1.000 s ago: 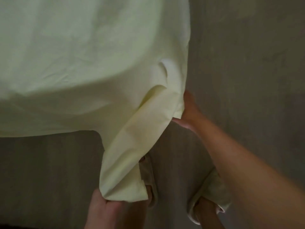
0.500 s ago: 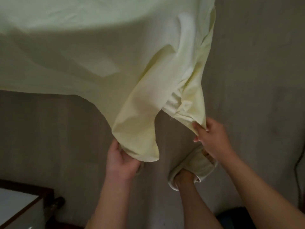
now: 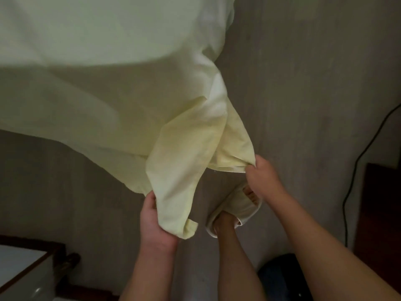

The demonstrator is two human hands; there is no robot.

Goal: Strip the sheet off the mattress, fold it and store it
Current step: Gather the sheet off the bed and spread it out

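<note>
Hands grip the pale yellow sheet (image 3: 121, 68): the left hand (image 3: 155, 222) curls round a hanging corner, the right hand (image 3: 261, 175) pinches a bunched edge further right. Cloth billows up and away to the far left above a grey wood-grain floor (image 3: 303, 83). A slippered foot (image 3: 233, 213) stands between the arms; a black cable (image 3: 355, 170) trails at right, and a white-topped cabinet (image 3: 19, 266) sits near left.

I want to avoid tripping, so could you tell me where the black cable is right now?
In the head view, the black cable runs down the right side over the floor, just left of the dark wooden furniture and well right of the right hand.
</note>
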